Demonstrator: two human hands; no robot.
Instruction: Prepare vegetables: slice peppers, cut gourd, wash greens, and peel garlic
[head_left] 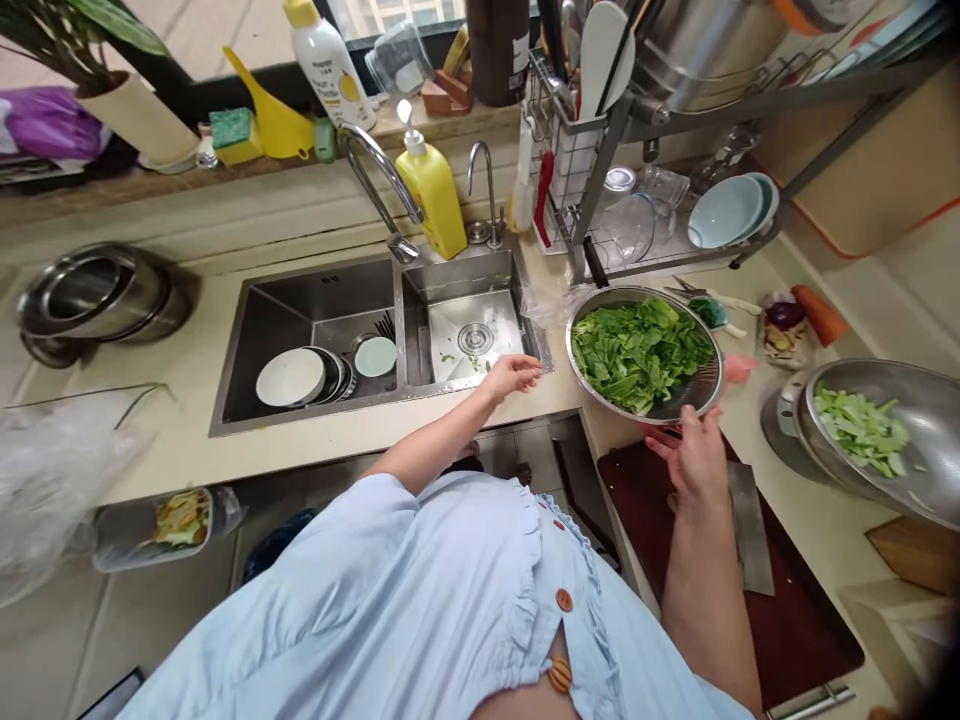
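My right hand point(694, 455) grips the near rim of a metal colander point(703, 392), thumb at the edge and fingers underneath. Chopped leafy greens point(641, 350) fill the colander, which is by the counter corner, right of the sink. My left hand point(514, 376) hovers at the front edge of the small sink basin point(495, 290), fingers loosely stretched and holding nothing. Below my right hand lies a dark red cutting board point(795, 640) with a cleaver point(748, 530) on it. A few green scraps are around the basin's drain.
Bowls point(291, 378) stand in the larger sink basin point(270, 300). A tilted metal strainer point(937, 420) with chopped pale green stalks point(862, 430) rests on a pot at right. Beyond the colander are scissors point(694, 290), a carrot point(820, 313) and a dish rack point(675, 262). A faucet point(382, 190) overhangs the sink.
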